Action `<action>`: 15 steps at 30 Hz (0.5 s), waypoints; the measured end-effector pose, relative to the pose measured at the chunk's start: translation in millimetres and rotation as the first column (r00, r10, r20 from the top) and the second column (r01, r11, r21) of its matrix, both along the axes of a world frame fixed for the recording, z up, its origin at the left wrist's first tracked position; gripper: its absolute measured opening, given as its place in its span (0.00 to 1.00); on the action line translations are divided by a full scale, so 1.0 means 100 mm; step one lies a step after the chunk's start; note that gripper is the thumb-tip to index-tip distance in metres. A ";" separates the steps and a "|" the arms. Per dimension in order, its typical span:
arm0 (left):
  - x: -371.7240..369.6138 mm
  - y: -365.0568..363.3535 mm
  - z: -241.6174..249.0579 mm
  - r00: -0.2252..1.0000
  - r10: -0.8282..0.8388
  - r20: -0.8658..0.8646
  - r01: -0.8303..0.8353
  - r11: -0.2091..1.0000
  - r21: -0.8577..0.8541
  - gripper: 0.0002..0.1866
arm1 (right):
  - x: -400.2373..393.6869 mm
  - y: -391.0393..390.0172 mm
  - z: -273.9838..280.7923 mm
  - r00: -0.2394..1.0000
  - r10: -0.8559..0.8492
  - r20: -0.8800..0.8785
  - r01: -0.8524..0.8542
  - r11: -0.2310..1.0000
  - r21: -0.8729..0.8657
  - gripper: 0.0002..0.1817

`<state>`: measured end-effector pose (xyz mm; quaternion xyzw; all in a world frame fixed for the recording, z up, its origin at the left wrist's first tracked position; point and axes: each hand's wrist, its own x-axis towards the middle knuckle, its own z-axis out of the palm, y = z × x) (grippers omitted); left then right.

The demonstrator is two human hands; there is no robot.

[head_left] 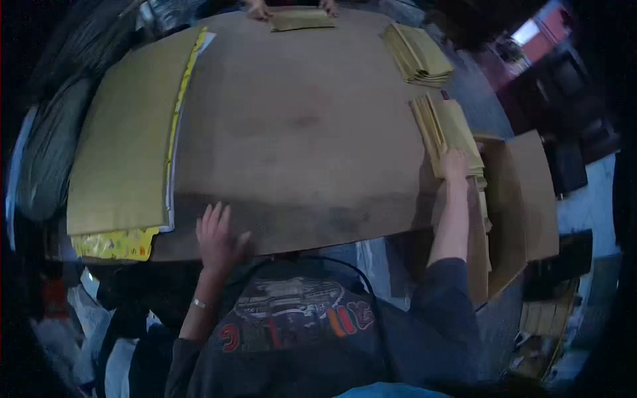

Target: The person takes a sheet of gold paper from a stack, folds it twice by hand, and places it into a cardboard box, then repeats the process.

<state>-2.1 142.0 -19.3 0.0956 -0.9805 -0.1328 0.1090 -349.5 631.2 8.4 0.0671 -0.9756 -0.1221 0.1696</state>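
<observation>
My right hand (454,163) is at the near end of a stack of folded brown paper (458,126), on the table's right edge. Its fingers are closed over the paper, partly hiding what they grip. My left hand (217,237) hovers or rests at the table's near edge, fingers spread, holding nothing. To its left lies a pile of large flat brown paper sheets (136,132) with yellow printed sheeting (119,245) showing beneath. Another stack of folded brown paper (418,54) sits farther back on the right.
Across the brown table (298,152), another person's hands (259,9) hold a folded brown paper piece (302,19). An open cardboard box (539,199) stands against the table's right side. Dark bundled material (50,152) lies beyond the left edge.
</observation>
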 end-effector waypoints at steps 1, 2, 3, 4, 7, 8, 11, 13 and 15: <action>0.02 0.01 0.09 1.000 0.005 -0.013 -0.005 1.000 0.029 0.35 | -0.05 0.02 -0.06 0.995 -0.088 0.046 0.094 0.985 -0.142 0.26; 0.07 -0.05 0.03 0.996 -0.039 -0.077 0.042 0.998 0.040 0.33 | -0.04 0.01 0.04 0.986 -0.013 0.165 -0.004 0.994 0.105 0.28; 0.12 -0.12 -0.08 0.986 -0.087 -0.140 0.094 0.994 0.047 0.30 | -0.13 0.04 -0.05 0.981 -0.166 0.103 0.174 0.981 -0.080 0.29; 0.14 -0.22 -0.09 0.898 -0.135 -0.418 0.264 0.926 0.269 0.20 | -0.13 0.13 -0.05 0.999 -0.027 0.038 0.030 0.995 -0.095 0.30; 0.22 -0.60 0.32 0.785 0.263 -0.561 -0.132 0.956 0.264 0.09 | -0.01 -0.21 0.22 0.998 -0.067 0.016 0.068 0.997 -0.028 0.31; 0.26 -0.81 0.47 0.760 0.362 -0.540 -0.202 0.921 0.333 0.10 | -0.03 -0.25 0.26 1.000 -0.028 0.000 0.028 0.999 -0.036 0.32; 0.40 -1.62 0.40 0.812 0.435 -0.390 -0.128 0.784 0.607 0.15 | -0.04 -0.66 0.35 1.000 0.014 -0.005 -0.014 0.993 -0.113 0.30; 0.47 -1.91 0.32 0.889 0.343 -0.303 -0.199 0.885 0.420 0.18 | -0.05 -1.05 0.40 0.941 0.335 0.046 -0.330 0.940 -0.091 0.28; 0.51 -2.04 0.31 0.949 0.257 -0.183 -0.217 0.953 0.213 0.21 | 0.24 -1.72 0.54 0.897 0.424 0.128 -0.414 0.905 -0.100 0.24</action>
